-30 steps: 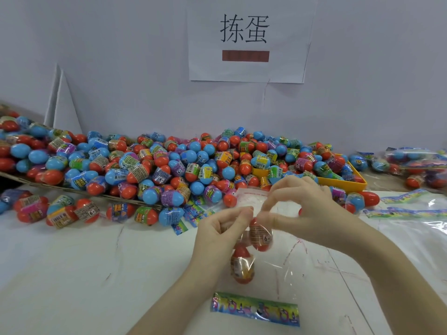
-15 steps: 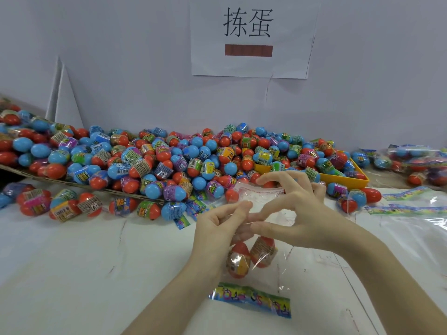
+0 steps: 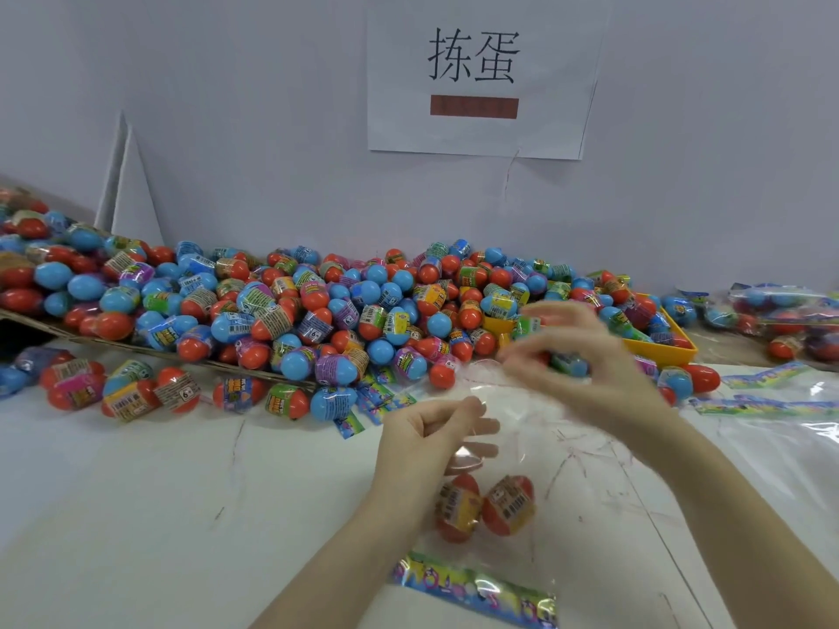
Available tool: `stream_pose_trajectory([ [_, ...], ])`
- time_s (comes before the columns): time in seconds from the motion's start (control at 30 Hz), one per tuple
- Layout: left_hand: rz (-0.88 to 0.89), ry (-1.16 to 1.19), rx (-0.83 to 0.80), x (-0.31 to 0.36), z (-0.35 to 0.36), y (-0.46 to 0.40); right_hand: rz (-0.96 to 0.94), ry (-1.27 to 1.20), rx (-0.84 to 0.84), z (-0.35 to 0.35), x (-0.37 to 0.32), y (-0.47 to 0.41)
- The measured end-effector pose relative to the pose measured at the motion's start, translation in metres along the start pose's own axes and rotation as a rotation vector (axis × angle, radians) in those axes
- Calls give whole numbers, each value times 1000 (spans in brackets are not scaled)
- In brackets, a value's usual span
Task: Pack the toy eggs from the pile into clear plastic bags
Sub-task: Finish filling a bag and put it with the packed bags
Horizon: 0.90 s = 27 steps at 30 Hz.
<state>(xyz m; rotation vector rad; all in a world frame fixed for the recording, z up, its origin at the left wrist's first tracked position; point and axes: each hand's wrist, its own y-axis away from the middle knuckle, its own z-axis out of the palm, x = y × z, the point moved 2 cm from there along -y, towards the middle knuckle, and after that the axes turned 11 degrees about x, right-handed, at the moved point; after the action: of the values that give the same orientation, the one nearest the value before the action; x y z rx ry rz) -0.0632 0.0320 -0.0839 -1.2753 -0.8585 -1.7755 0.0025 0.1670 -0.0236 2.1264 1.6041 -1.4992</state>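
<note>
Toy eggs, two of them, orange plastic with printed wrap bands (image 3: pixel 486 506), now lie side by side at the bottom of the clear plastic bag (image 3: pixel 522 451). A second ago one sat at the bag mouth between the right fingertips while the other was already low in the bag; it has dropped in beside it. Judgement: two packed, bag ready for the next egg.

Left hand (image 3: pixel 426 442) pinches the bag's near lip, thumb and forefinger pressed together on the film, other fingers curled under. Right hand (image 3: pixel 585 370) has let go and lifted away toward the pile: motion-blurred, fingers spread and bent, nothing visibly held.

Bag lies on the white worktop (image 3: pixel 159 492) near its front edge, centre-right; a colourful printed card strip (image 3: pixel 472 592) shows at the bag's near end.

Pile of blue and orange toy eggs (image 3: pixel 318 320) runs along the worktop's back edge against the wall. Yellow plastic tray (image 3: pixel 672 347) sits at the pile's right end; filled bags (image 3: pixel 781 320) lie at the back right corner.
</note>
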Motion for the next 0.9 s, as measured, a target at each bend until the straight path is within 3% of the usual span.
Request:
stream_pose_trajectory([
  [0.07,6,-11,18,-2,0,-1,109,-184,372,-13,8,-17],
  [0.13,0,17,56,-2,-1,-3,194,-48,504,-15,23,-34],
  [0.23,-23,60,117,-1,-1,-4,275,246,386,-2,51,-56],
  [0.4,4,63,123,0,3,-4,208,863,267,20,75,-72],
  [0.5,14,69,101,0,3,-4,180,965,228,28,79,-75],
  [0.6,4,79,91,-2,3,-5,120,829,306,28,76,-69],
  [0.7,-2,91,88,-1,2,-5,70,316,439,15,59,-59],
  [0.77,6,93,84,-1,1,-5,59,-59,435,6,40,-48],
  [0.9,26,116,89,0,0,-5,42,-483,315,-7,-2,-11],
])
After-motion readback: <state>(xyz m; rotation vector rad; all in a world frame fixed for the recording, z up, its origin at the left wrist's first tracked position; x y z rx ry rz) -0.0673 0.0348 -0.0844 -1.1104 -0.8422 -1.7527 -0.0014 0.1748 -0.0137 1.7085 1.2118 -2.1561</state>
